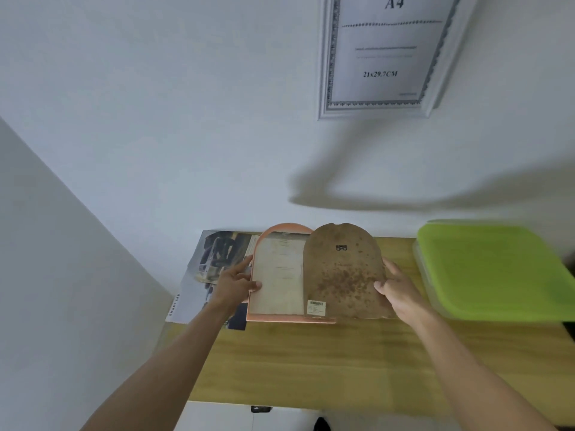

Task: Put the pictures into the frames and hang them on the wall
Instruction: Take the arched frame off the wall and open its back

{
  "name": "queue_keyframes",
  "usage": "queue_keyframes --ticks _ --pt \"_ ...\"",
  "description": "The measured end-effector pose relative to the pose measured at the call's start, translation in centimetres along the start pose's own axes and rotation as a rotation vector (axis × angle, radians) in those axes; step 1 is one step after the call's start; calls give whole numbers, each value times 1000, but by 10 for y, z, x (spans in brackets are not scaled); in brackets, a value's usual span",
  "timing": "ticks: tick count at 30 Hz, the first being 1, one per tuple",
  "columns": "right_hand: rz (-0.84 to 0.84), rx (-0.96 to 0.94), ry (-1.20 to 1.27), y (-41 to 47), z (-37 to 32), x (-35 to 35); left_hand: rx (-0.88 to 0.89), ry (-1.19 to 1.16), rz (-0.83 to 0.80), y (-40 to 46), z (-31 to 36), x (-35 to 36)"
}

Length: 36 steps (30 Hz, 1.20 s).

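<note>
One white frame point(384, 57) already on the wall, showing its stock A4 insert. Arched pink frame point(281, 275) lies face down on the table point(311, 362), against the wall; its brown backing board point(343, 269) is off, shifted right and overlapping it. Pictures point(217, 259) lie left of it, not yet inserted. Left hand point(236, 284) grips the frame's left edge, thumb on top. Right hand point(399, 290) pinches the board's right edge. Hanging left. Green-lidded box point(494, 272) at right.

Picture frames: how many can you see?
2. A white frame hangs on the wall, top cut off. A pink arched frame lies on the wooden table, held by the left hand; the right hand holds its brown backing board.
</note>
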State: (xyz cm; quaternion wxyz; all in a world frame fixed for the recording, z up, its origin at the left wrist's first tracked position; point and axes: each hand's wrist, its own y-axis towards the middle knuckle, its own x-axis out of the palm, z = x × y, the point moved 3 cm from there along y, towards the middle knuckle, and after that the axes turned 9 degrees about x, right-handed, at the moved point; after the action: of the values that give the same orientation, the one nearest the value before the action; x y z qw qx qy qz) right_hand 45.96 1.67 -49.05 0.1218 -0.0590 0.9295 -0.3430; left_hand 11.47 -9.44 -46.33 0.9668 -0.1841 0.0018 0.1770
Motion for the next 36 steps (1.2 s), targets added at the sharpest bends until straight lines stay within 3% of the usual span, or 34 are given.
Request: queue_keyframes --ticks 12,17,22,28,31,33,36 --pt "276 122 -251 49 47 -64 -78 73 145 -6 -46 20" --pt "440 50 -748 49 51 -54 -100 74 128 1 -51 33" --pt "286 -56 -1105 47 72 -28 -103 75 123 1 -45 51" --pt "305 -24 -1125 53 72 -34 -109 74 86 -2 -44 59" --pt "347 -198 -1117 44 52 -22 -113 59 89 -1 -47 55" --pt "249 -363 -989 35 39 -2 -115 55 94 1 -50 52" --pt "22 -445 -945 22 30 37 -104 66 124 2 -56 48"
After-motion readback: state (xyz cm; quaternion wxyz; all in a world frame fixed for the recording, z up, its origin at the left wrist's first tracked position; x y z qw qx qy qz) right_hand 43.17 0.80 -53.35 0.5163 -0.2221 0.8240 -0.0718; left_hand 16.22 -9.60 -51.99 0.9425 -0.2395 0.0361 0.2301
